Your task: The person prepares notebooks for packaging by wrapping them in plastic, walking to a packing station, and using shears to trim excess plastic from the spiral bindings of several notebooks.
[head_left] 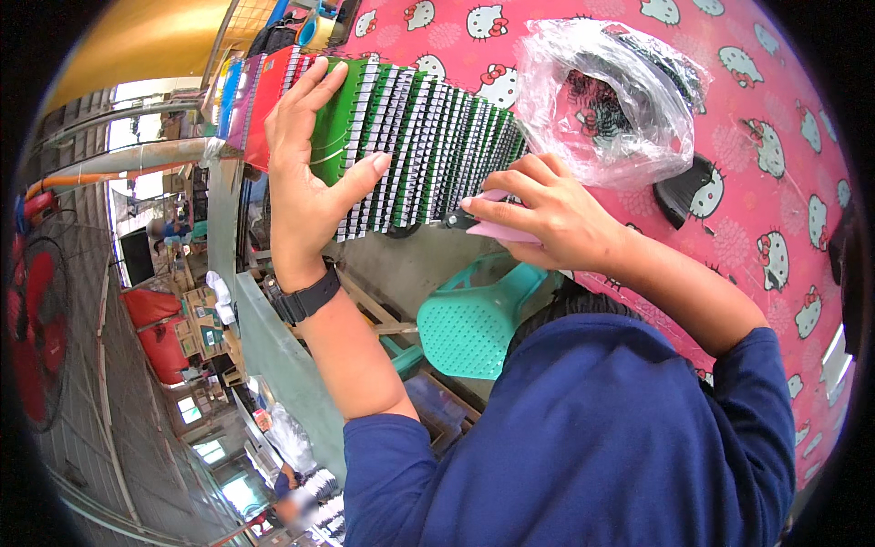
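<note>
A long row of spiral-bound notebooks [436,137] with green covers and dark coils leans in a fanned stack along the table. My left hand [301,169] lies with outstretched fingers and thumb apart on the green cover [333,128] at the row's left end; a black watch [306,296] is on that wrist. Close to the row's near edge, my right hand [561,214] pinches a folded pink piece [504,233], of paper or thin card. A small black object [458,220] shows by its fingertips; its kind is unclear.
Red notebooks [269,87] and other colours stand left of the green ones. On the pink patterned tablecloth [729,118] lie a clear plastic bag [545,137] holding black coil-like pieces and a black object [679,201]. Below is a teal stool [465,333]; a red fan [41,337] stands far left.
</note>
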`<action>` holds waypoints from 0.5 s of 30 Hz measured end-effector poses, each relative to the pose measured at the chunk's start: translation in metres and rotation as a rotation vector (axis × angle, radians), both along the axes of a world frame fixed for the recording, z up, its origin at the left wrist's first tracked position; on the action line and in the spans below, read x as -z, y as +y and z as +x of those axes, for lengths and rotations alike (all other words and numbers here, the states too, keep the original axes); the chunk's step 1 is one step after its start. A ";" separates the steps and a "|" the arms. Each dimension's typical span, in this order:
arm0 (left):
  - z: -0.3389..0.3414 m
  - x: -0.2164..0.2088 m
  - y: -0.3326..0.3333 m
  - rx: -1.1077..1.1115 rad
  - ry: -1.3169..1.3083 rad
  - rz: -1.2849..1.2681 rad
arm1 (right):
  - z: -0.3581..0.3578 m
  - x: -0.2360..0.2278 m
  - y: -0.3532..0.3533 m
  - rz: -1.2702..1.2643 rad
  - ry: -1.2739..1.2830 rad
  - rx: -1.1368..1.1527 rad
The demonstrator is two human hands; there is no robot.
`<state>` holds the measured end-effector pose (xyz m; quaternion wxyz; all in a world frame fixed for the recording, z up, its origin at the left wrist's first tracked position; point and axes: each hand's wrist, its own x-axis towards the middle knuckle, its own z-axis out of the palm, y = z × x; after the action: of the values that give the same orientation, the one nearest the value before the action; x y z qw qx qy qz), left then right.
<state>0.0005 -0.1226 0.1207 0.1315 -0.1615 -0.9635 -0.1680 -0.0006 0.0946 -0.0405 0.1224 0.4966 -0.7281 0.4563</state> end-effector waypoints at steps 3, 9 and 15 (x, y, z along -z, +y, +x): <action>0.000 -0.001 0.000 -0.001 -0.003 -0.018 | -0.005 0.008 -0.002 -0.063 -0.193 -0.147; -0.001 0.001 -0.001 0.011 0.005 -0.030 | 0.002 0.002 -0.001 -0.152 -1.394 -0.569; -0.003 0.000 0.001 0.011 -0.011 -0.024 | 0.006 0.010 -0.004 -0.040 -0.113 0.011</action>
<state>-0.0023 -0.1218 0.1207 0.1234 -0.1677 -0.9652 -0.1581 0.0054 0.0907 -0.0508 0.0936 0.4636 -0.7274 0.4972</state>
